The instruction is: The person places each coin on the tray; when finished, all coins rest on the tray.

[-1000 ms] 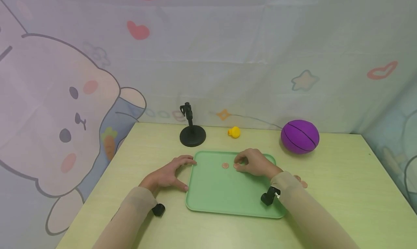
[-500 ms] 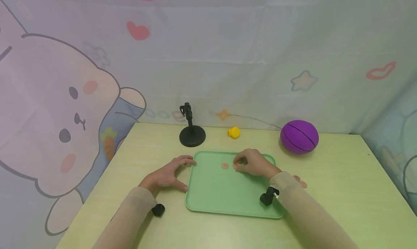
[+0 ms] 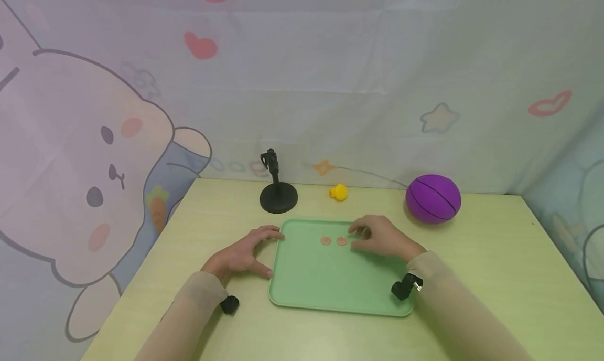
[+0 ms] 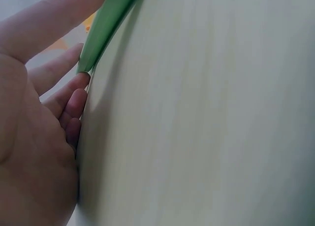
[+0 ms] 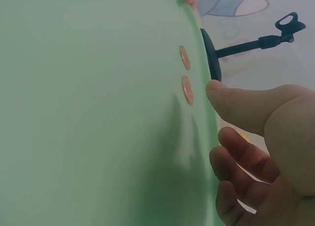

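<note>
Two small copper-coloured coins lie side by side near the back of a light green tray [image 3: 325, 282]. These are the left coin [image 3: 326, 241] and the right coin [image 3: 342, 241]; both show flat on the tray in the right wrist view. Just right of the right coin, my right hand [image 3: 381, 237] hovers over the tray, thumb and fingers apart with nothing between them. My left hand [image 3: 240, 253] is spread at the tray's left side, fingertips and thumb at its rim. The left wrist view shows the fingers by the tray's green edge [image 4: 106, 31].
Behind the tray stand a black round-based stand [image 3: 279, 197] and a small yellow toy duck [image 3: 338, 192]. A purple ball [image 3: 433, 199] with black lines sits at the back right. A printed cloth [image 3: 302, 88] hangs behind the pale table [image 3: 495, 256].
My right hand has let go of the right coin and drawn back to the right. Its forearm now covers the loose coins seen earlier beside the tray. My left hand has stayed put.
</note>
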### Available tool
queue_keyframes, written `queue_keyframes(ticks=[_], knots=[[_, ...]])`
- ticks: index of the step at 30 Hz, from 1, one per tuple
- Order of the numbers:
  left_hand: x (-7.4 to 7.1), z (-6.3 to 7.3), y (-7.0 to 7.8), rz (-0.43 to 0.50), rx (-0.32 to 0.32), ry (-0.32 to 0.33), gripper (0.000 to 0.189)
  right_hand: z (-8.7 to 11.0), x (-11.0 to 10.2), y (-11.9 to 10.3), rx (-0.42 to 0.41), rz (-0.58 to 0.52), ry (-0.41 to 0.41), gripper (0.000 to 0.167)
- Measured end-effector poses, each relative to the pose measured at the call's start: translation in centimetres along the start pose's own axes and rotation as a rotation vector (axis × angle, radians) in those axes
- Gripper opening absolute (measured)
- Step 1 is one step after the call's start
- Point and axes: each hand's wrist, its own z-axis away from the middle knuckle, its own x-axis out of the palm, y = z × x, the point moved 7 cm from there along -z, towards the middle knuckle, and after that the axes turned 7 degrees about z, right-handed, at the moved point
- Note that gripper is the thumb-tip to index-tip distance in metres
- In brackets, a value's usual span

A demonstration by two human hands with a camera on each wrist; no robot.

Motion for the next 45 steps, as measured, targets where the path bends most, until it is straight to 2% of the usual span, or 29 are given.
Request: queue_keyframes(ticks=[16, 24, 28, 33, 39, 45], knots=[[-0.1, 0.1, -0.5, -0.001, -0.030, 0.005, 0.088, 6.0, -4.3, 4.0, 0.062, -0.022, 0.012, 0.025], [-0.3, 0.2, -0.4, 0.013, -0.030, 0.009, 0.087, 7.8, -5.6, 5.6, 0.056, -0.007, 0.009, 0.022], [-0.3, 0.2, -0.6, 0.006, -0.030, 0.010, 0.088, 8.4, -5.7, 6.4, 0.061, -0.009, -0.020, 0.016], [-0.4, 0.3, -0.7, 0.005, -0.035, 0.012, 0.088, 9.1, -4.9, 7.0, 0.068, -0.085, -0.095, 0.017], [-0.5, 0.5, -0.7, 0.006, -0.035, 0.011, 0.089, 9.2, -4.1, 6.9, -0.015, -0.014, -0.083, 0.021], [-0.5, 0.6, -0.6, 0.002, -0.036, 0.008, 0.089, 9.4, -3.5, 6.5, 0.007, -0.057, -0.120, 0.026]])
